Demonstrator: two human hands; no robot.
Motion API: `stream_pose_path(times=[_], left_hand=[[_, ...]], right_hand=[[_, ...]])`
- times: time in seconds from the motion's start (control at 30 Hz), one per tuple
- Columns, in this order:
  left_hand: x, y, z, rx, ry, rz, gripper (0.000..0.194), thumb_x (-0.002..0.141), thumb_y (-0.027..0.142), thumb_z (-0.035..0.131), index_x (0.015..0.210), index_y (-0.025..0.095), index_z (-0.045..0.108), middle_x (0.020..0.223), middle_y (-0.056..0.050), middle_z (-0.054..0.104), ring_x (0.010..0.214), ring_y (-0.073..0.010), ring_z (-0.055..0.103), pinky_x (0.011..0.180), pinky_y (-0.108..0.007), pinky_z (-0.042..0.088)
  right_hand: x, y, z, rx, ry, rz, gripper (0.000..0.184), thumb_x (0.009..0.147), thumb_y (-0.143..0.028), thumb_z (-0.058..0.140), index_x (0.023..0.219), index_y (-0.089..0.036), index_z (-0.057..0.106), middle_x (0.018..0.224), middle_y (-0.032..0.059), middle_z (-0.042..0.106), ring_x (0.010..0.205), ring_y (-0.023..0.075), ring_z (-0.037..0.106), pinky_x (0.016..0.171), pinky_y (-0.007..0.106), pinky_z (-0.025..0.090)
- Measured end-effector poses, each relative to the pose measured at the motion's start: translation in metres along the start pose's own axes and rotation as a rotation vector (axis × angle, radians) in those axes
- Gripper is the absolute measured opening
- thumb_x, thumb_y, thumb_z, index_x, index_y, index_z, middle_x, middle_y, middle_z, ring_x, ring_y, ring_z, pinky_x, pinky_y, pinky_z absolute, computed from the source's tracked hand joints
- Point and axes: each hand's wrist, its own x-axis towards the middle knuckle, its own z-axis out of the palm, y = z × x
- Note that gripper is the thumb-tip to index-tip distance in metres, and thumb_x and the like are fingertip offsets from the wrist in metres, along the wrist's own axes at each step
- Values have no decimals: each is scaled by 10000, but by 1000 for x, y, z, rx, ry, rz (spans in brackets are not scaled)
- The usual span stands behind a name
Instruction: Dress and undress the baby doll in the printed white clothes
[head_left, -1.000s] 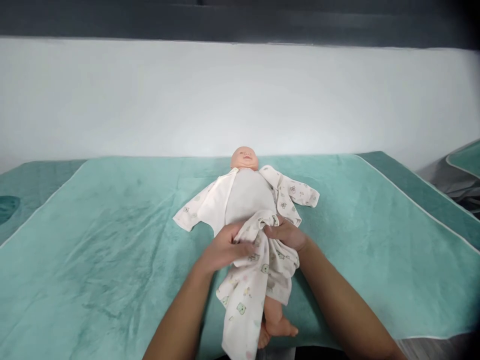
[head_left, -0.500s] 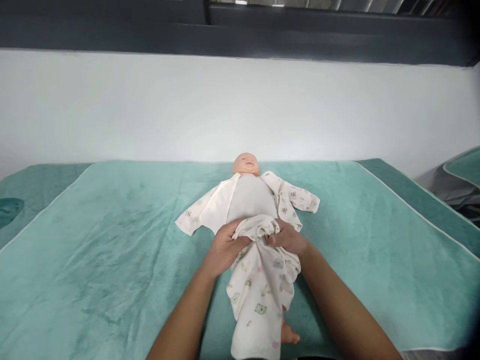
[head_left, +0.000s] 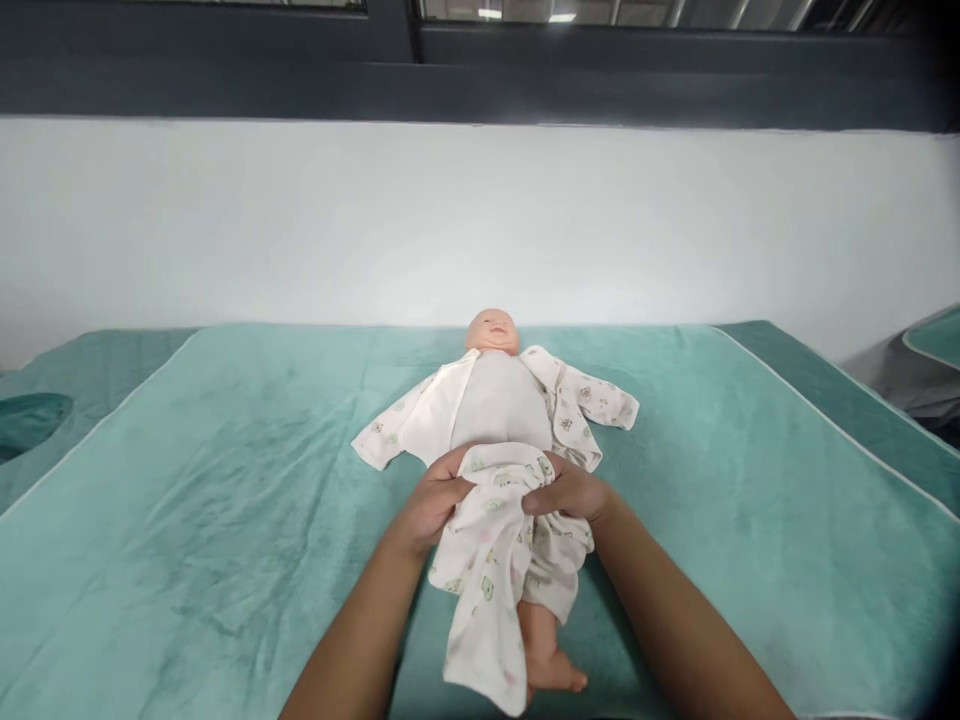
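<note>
A baby doll (head_left: 492, 332) lies on its back, head toward the wall. Its printed white jacket (head_left: 439, 405) hangs unfastened, sleeves spread to both sides, over a pale grey-white torso. Printed baby trousers (head_left: 491, 570) cover the hips and upper legs, one trouser leg hanging loose toward me. A bare doll foot (head_left: 555, 670) sticks out below the other leg. My left hand (head_left: 439, 500) is closed on the waistband's left side, thumb on top. On the right side, my right hand (head_left: 570, 490) pinches the trouser cloth near the waist. Fingers under the fabric are hidden.
A green plush sheet (head_left: 247, 520) covers the bed, with slight wrinkles at left. Behind it rise a white wall (head_left: 480, 220) and a dark window frame (head_left: 600, 75). Another green-topped surface (head_left: 937, 335) stands at the far right.
The trouser waistband is now spread flatter across the doll's hips. The loose leg has shifted left and more of the doll's bare leg and foot shows. Both hands have moved slightly left.
</note>
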Motion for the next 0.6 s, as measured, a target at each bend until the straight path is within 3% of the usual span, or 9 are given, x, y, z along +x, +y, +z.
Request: stream_pose_path(times=[0.1,0.17,0.27,0.37,0.5,0.6], left_hand=[[-4,0,-5,46,-30,23,485,681,448,813,1028,117,739,789,-92,731,649,-179,644,593,-253,480],[-11,0,-6,77,-82,33,657,615,574,822,1052,91,734,805,-108,731,647,-189,640,570,-252,471],[-25,-1,1,211,-100,-6,703,513,427,912,1106,102,716,832,-79,727,682,-188,635,587,-242,475],[-42,-6,20,312,62,35,559,572,258,896,1085,131,714,833,-42,714,693,-156,622,615,-225,484],[-72,-21,57,168,366,178,441,708,308,818,1099,144,698,892,-62,721,722,-157,645,641,-233,509],[-102,-36,93,24,579,199,436,789,330,752,1169,134,669,959,-93,727,743,-166,665,648,-239,521]], right_hand=[[-2,0,2,50,27,-15,579,670,-387,875,1151,-120,693,1039,121,730,979,257,683,914,394,508],[-4,0,0,36,28,-7,543,688,-411,862,1108,-104,709,994,122,737,942,255,692,904,395,508],[-7,0,-4,-21,34,-14,528,705,-454,842,1077,-102,719,958,110,742,898,242,694,899,392,503],[-9,-4,-4,-134,-8,-25,511,742,-500,800,1078,-123,720,966,89,738,910,231,683,904,382,493],[-4,-10,5,-415,-122,-51,434,778,-484,759,1053,-150,723,956,46,728,930,213,654,888,341,477],[1,-12,16,-648,-218,-52,356,780,-442,738,1003,-165,720,935,17,716,884,197,631,810,294,467]])
